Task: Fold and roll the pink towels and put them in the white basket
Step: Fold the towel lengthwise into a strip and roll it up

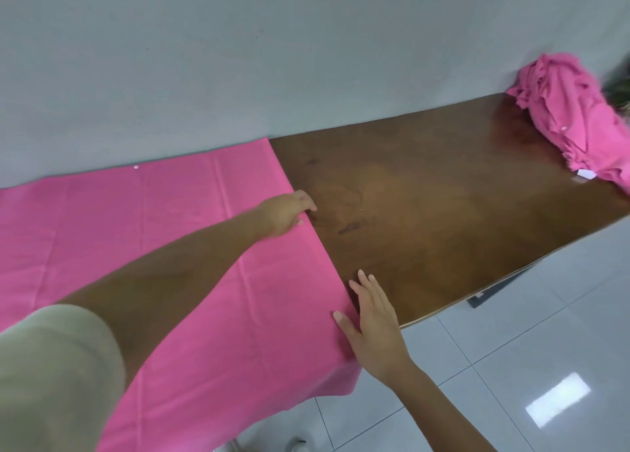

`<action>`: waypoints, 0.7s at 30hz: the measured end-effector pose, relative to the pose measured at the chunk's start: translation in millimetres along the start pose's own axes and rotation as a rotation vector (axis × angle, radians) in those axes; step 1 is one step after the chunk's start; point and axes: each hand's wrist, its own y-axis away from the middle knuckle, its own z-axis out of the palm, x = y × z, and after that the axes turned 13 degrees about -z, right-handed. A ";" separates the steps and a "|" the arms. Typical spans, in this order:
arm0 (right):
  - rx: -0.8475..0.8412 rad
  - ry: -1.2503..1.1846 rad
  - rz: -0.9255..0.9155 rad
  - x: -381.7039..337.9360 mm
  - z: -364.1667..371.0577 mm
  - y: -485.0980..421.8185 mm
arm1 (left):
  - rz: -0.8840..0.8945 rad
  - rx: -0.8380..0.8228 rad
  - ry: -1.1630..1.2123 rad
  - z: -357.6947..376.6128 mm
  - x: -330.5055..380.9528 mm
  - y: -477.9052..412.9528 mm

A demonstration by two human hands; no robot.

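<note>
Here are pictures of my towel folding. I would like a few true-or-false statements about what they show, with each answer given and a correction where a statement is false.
1. The spread towel is already rolled up. False: it lies flat and unrolled on the wooden table.
2. A crumpled towel pile sits at the table's far right end. True.
3. The right hand is clenched in a fist. False: its fingers are straight, at the spread towel's right edge.
4. The left hand is at that same edge, farther from the person, with curled fingers. True.
</note>
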 end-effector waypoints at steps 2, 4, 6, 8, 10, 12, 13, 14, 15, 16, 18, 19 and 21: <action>0.060 -0.101 0.049 -1.4 -2.0 -1.7 | 0.006 -0.034 -0.051 -1.4 4.4 -9.3; 0.077 -0.149 0.078 -3.1 -4.4 -1.3 | -0.009 -0.021 -0.056 -4.6 8.1 -15.2; 0.063 -0.132 0.088 -3.1 -6.2 0.8 | -0.011 -0.065 -0.059 -8.3 11.2 -22.0; 0.025 -0.079 0.087 -2.7 -8.5 5.7 | -0.014 -0.136 -0.101 -12.6 11.1 -25.9; -0.013 -0.027 0.069 -1.8 -11.9 11.9 | -0.037 -0.161 -0.098 -15.7 6.2 -27.2; -0.028 -0.005 0.050 -1.4 -15.3 18.6 | -0.049 -0.160 -0.109 -17.2 2.1 -26.9; -0.032 -0.005 0.042 -1.2 -16.8 21.7 | -0.051 -0.159 -0.121 -18.5 0.8 -26.7; -0.037 -0.004 0.038 -0.9 -18.5 24.4 | -0.050 -0.156 -0.126 -20.7 0.9 -25.6; -0.042 -0.003 0.037 -0.8 -20.0 27.0 | -0.052 -0.152 -0.125 -22.9 1.1 -24.2; -0.047 -0.002 0.038 -0.3 -21.4 29.3 | -0.058 -0.144 -0.136 -25.0 0.8 -23.4; -0.059 0.005 0.036 0.5 -23.8 32.8 | -0.050 -0.110 -0.136 -28.7 -1.6 -20.3; -0.066 0.010 0.035 0.8 -24.7 34.0 | -0.043 -0.092 -0.132 -29.3 -4.5 -18.6; -0.070 0.018 0.033 0.8 -26.2 36.5 | -0.053 -0.085 -0.102 -31.3 -9.1 -12.6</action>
